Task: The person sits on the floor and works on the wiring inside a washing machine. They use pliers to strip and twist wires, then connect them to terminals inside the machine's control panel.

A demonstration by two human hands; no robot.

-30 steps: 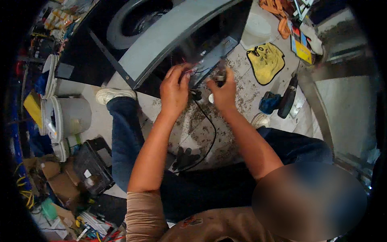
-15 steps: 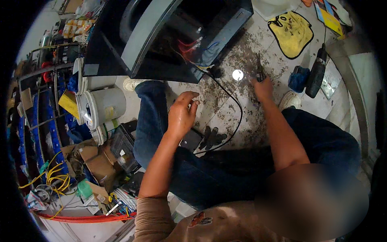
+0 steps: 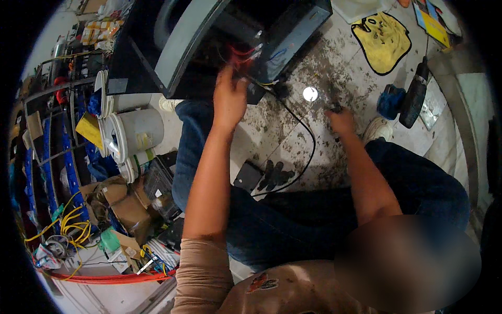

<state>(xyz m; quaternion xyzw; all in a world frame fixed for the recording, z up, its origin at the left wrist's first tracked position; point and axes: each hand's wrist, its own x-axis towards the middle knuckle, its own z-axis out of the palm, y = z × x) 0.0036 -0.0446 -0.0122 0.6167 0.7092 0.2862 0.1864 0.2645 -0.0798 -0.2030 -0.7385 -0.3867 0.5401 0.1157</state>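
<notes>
Fingers of your left hand reach into the open black appliance on the floor, touching its red wires; whether they pinch any you cannot tell. Your right hand is closed around a small dark tool. Wires look thin, limp, fragile: hold the insulation. The appliance looks heavy, rigid.

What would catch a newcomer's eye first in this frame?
The big dark opened appliance at the top, with the left hand reaching to the red wires inside it. The right hand rests low on the dirty tiled floor by a small shiny disc; a yellow cloth lies upper right.
</notes>
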